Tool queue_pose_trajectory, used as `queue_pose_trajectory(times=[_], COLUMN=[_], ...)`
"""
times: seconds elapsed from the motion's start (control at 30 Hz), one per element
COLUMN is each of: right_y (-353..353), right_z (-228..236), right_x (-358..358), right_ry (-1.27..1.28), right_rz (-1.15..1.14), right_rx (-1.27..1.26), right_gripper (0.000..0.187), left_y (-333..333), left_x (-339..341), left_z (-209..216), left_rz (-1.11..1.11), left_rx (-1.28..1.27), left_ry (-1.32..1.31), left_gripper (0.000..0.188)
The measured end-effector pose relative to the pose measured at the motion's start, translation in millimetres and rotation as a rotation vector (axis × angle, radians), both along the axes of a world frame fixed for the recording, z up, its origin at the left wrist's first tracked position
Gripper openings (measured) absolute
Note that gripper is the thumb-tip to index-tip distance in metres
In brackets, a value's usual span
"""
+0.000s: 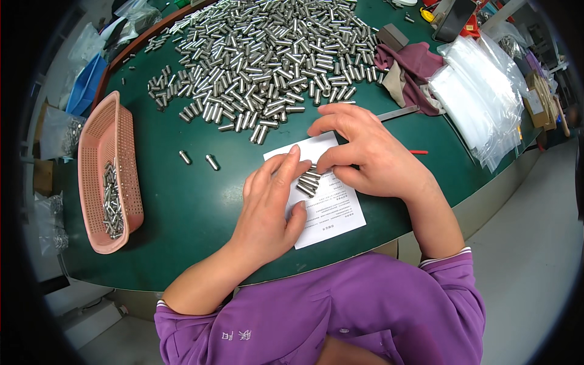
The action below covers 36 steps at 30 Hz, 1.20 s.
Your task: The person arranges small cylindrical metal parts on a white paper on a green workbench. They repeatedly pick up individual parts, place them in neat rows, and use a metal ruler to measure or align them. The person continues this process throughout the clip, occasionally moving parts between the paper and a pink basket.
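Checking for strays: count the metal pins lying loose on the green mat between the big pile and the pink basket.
2. One loose pin and a second lie side by side, apart, left of the white paper. Others may hide under the hands.

Bare green table [201, 201] lay open at nine o'clock of the paper sheet [331, 210]; a pin heap [267, 55] blocked twelve o'clock, plastic bags [480, 103] two o'clock, a pink basket [109, 170] beyond.
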State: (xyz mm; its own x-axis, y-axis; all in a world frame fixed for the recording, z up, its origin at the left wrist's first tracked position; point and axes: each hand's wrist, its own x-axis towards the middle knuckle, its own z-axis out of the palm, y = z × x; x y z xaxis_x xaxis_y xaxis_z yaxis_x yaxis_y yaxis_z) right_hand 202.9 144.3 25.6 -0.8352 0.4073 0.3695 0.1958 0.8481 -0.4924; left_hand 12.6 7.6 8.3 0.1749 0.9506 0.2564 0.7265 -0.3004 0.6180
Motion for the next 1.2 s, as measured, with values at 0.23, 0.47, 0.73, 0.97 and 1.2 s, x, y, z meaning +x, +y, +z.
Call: queue_pose_trajectory(times=[0.23,0.47,0.73,0.97,1.2], right_y=[1,9,3,3,8], right_z=[-1,-2,6,4,5], right_x=[2,5,2,2,5], right_ry=[-0.025,-0.018,0.014,-0.031,-0.012], right_rz=[-0.031,-0.2,0.003,-0.029,-0.169], right_rx=[0.043,0.075,0.072,0.207,0.192], right_gripper=[0.012,0.011,0.006,0.012,0.016], left_y=[1,2,2,3,3], left_x=[-1,-1,0,-1,-1], left_z=[1,1,2,2,2], left_rz=[-0.019,-0.026,-0.019,-0.021,-0.015], left_rx=[0.053,0.057,0.046,0.04,0.038], left_ry=[0.101,0.116,0.101,0.128,0.122], left_gripper=[0.084,0.083,0.083,0.08,0.081])
